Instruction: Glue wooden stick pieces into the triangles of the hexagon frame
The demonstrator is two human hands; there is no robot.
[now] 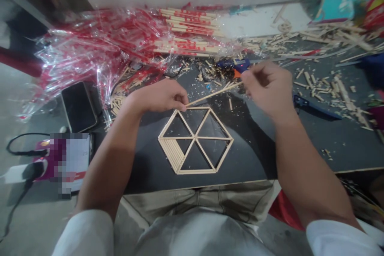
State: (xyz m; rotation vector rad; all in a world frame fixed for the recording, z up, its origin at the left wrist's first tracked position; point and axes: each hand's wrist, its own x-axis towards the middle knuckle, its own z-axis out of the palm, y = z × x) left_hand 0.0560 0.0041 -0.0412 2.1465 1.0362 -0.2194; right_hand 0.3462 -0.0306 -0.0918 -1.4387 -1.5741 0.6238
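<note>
A thin wooden chopstick (214, 95) slants between my two hands, just above the far edge of a stick frame. My left hand (168, 96) pinches its lower left end between thumb and fingers. At the upper right end, my right hand (268, 88) grips it, fingers curled. Below lies the hexagonal stick frame (195, 137), flat on the dark table, with spokes meeting at its middle. Its lower left triangle is partly filled with a row of parallel sticks (172, 152); the other triangles show the dark surface. A blue glue gun (235, 65) lies behind my right hand.
Crumpled clear and red wrappers (105, 44) and packed chopsticks (192, 28) cover the back. Cut stick pieces (324, 84) scatter to the right, near a dark blue-handled tool (315, 109). At left lie a phone (79, 106) and a power strip (49, 160) with cables.
</note>
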